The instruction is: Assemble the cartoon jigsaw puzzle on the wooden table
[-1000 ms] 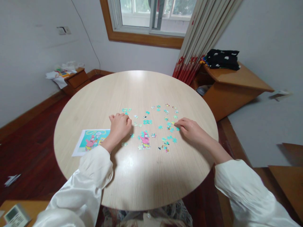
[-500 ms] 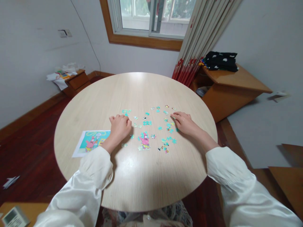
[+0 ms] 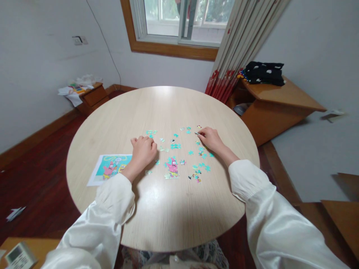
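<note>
My right hand [image 3: 211,140] reaches over the far right of the scattered jigsaw pieces. Its thumb and forefinger are closed on a small puzzle piece [image 3: 196,133] at the fingertips. My left hand [image 3: 143,151] rests on the table left of the pieces, its fingers curled under so that the palm is hidden. Between the hands stands a partly joined pink starfish figure [image 3: 173,167]. Above it lies a joined turquoise strip [image 3: 175,146]. Loose turquoise pieces [image 3: 201,165] are spread to the right.
A printed cartoon picture [image 3: 102,168] lies by my left forearm, partly covered by it. The round wooden table [image 3: 162,209] carries everything. Behind it are a window [image 3: 179,22] and a curtain [image 3: 238,41]. A wooden cabinet [image 3: 283,119] stands at the right with dark cloth on top.
My right hand has shifted left among the upper right pieces, and its fingertips have closed on one. My left hand stays in place. The whole view has moved slightly.
</note>
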`<state>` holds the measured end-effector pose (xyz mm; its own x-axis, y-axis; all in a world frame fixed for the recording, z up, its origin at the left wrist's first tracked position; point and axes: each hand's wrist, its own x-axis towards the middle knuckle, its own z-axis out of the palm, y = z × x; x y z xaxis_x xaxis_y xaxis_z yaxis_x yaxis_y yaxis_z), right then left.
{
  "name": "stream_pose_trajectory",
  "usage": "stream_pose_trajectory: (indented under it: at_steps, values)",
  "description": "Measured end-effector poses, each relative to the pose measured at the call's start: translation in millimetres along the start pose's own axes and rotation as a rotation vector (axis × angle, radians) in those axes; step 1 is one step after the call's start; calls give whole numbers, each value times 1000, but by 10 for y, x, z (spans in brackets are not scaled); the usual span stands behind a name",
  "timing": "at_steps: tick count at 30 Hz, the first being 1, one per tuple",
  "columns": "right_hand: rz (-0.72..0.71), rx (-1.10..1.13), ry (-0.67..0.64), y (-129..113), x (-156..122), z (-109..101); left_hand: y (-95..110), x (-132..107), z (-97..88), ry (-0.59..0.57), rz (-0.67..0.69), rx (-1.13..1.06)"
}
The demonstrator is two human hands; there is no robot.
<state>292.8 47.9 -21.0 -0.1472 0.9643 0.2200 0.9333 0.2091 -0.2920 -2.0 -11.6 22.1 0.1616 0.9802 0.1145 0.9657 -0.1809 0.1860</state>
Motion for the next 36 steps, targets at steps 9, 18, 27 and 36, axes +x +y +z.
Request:
stream_pose_trajectory:
  at_steps: [9,18,27,36]
  values:
    - [53,208,79,-77,-58,-73,-9,9,20,12,7,-13]
    - [-225,34,-94,-640,-267,-104,19,42,37,24,10,-20]
    - [-313,17,-151,-611,-308,-108,52,56,37,7,2,-23]
    - [-302,89,-217,-515,-215,-76,56,48,20,-1,9,-6]
